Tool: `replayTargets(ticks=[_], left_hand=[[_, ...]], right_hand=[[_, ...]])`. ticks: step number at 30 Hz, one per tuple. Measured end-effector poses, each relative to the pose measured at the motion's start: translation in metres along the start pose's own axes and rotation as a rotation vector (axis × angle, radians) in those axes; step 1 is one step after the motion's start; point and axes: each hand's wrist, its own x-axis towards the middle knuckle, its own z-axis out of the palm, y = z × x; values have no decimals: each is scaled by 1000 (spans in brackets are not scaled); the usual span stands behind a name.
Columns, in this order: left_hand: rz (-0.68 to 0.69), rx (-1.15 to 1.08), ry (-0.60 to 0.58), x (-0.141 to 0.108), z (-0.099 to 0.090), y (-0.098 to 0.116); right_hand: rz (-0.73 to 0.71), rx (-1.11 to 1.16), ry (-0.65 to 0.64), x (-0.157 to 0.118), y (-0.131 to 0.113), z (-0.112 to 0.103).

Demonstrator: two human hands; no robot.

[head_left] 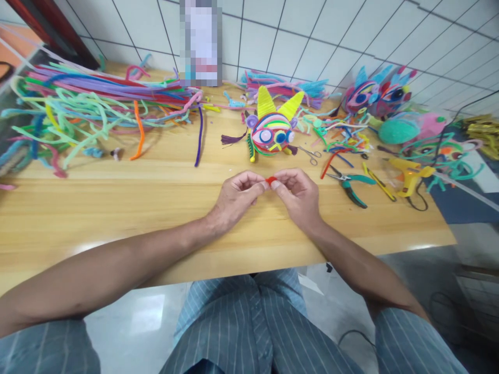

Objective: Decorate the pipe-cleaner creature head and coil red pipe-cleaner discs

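Observation:
Between my two hands is a small red piece of pipe cleaner, mostly covered by the fingertips. My left hand pinches its left side with thumb and forefinger. On the other side my right hand pinches it too, fingers curled. Just beyond the hands sits a colourful pipe-cleaner mask figure with two yellow horns and a purple tassel. Small scissors lie to its right. Pliers with teal handles rest to the right of my right hand.
Heaps of pipe cleaners cover the table's back left. At the right lie a yellow craft knife and a yellow glue gun with a cord. More decorated figures stand by the tiled wall. A purple pipe cleaner lies left of the mask figure.

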Motion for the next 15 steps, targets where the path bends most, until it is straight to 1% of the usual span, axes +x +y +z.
replayTargets(ticks=[9,15], left_hand=[[84,81,-17,-1,-3,-1],[98,130,-11,-1,-5,-1]], right_hand=[[-21,-45,-19,0,-3,-3],[-10,-130,-38,-1,-9,-4]])
